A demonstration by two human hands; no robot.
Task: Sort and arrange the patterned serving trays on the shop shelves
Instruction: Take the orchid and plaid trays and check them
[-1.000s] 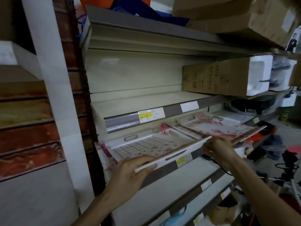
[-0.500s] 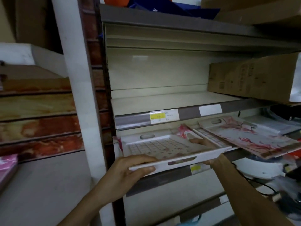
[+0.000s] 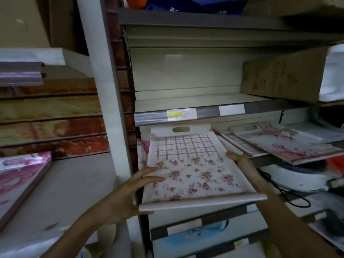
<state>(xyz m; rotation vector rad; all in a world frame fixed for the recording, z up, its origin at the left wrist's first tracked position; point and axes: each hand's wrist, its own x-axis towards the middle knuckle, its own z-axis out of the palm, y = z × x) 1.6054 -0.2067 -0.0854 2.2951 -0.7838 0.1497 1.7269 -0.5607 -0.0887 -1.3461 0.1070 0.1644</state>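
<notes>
**Both hands on the checked-and-floral tray**

Nearest the lens, our two forearms rose from the bottom of the frame. Our left hand [image 3: 128, 194] sat at the lower centre, palm turned inward, its fingers [image 3: 149, 178] spread long across the near left corner of the checked-and-floral tray [image 3: 193, 170] while the thumb curled under its front lip. Our right hand [image 3: 243, 164] gripped the tray's right rim, the thumb lying on top; we could not see the other fingers beneath. The tray tilted toward us at the middle of the frame, its handle slot at the far end tucked under the shelf edge [image 3: 204, 114] with the yellow price label [image 3: 181, 114]. Further right, a pink blossom tray [image 3: 290, 144] lay on top of another checked one. A cardboard box [image 3: 284, 75] stood on the shelf above, upper right.
</notes>
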